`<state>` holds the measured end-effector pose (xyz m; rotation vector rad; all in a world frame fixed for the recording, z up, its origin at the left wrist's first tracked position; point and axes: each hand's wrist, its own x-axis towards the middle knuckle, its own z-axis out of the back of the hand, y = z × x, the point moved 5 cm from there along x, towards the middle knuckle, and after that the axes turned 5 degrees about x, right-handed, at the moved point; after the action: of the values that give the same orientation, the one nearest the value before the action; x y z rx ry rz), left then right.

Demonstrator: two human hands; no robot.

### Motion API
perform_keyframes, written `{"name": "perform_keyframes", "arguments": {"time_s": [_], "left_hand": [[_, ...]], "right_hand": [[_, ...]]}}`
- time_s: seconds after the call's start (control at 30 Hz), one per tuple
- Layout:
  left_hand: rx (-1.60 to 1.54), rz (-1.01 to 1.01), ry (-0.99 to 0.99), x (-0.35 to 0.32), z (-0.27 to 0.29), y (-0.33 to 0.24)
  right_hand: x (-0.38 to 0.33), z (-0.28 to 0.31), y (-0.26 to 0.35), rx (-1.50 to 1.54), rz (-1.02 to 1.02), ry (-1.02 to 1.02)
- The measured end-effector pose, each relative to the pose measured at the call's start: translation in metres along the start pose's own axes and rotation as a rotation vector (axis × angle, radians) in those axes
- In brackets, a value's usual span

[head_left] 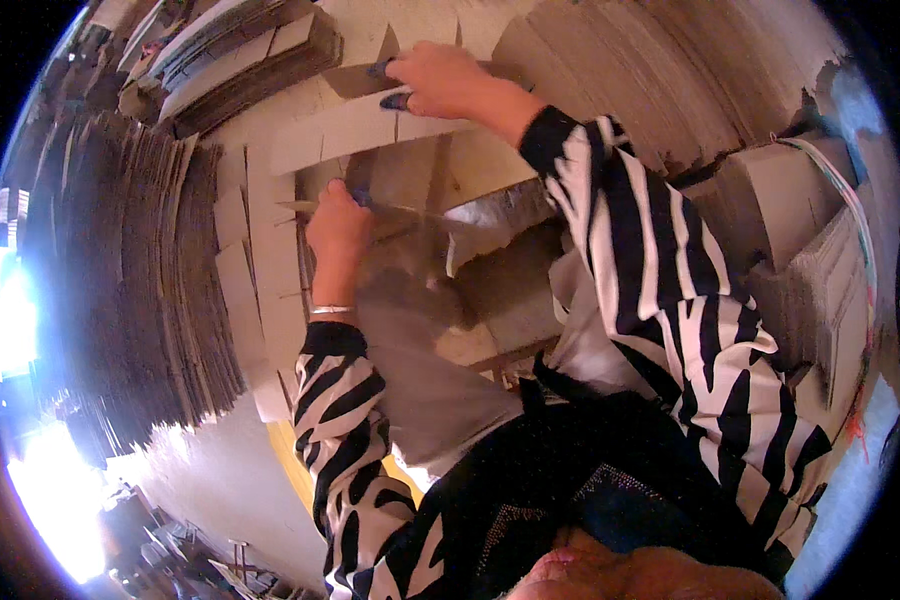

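My left hand point(339, 232) is closed, its fingertips pinching a thin cardboard strip point(294, 206) seen nearly edge-on. Farther off and to the right, my right hand point(445, 82) grips a slotted cardboard strip point(355, 80), thumb and forefinger on either side of it. Dark blue coverings wrap some fingertips of both hands. Between the hands lies a long pale cardboard strip point(320, 141) with narrow slits along it. The lower fingers of my left hand are partly hidden by the hand itself.
A tall row of cardboard sheets point(140, 260) stands at the left. More cardboard stacks lie at the far left point(250, 70), the far right point(630, 80) and the near right point(820, 280). Flat cardboard pieces point(260, 260) lie beside my left hand. A pale cord point(842, 185) hangs over the right stack.
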<state>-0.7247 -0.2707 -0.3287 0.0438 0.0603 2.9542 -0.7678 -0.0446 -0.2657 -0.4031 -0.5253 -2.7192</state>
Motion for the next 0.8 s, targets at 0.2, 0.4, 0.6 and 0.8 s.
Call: {"name": "perform_keyframes", "arguments": {"time_s": [0.2, 0.4, 0.6, 0.8], "left_hand": [[-0.140, 0.068, 0.057, 0.003, -0.006, -0.015], [-0.054, 0.115, 0.087, -0.001, -0.021, 0.015], [-0.103, 0.063, 0.069, 0.008, -0.032, 0.009], [-0.092, 0.072, 0.050, 0.001, -0.036, 0.008]], "right_hand": [[0.009, -0.060, -0.026, -0.112, -0.055, 0.263], [-0.001, -0.018, -0.037, 0.258, -0.060, -0.044], [-0.021, -0.045, -0.039, 0.254, 0.018, 0.148], [-0.039, -0.040, -0.061, 0.103, 0.088, 0.080]]}}
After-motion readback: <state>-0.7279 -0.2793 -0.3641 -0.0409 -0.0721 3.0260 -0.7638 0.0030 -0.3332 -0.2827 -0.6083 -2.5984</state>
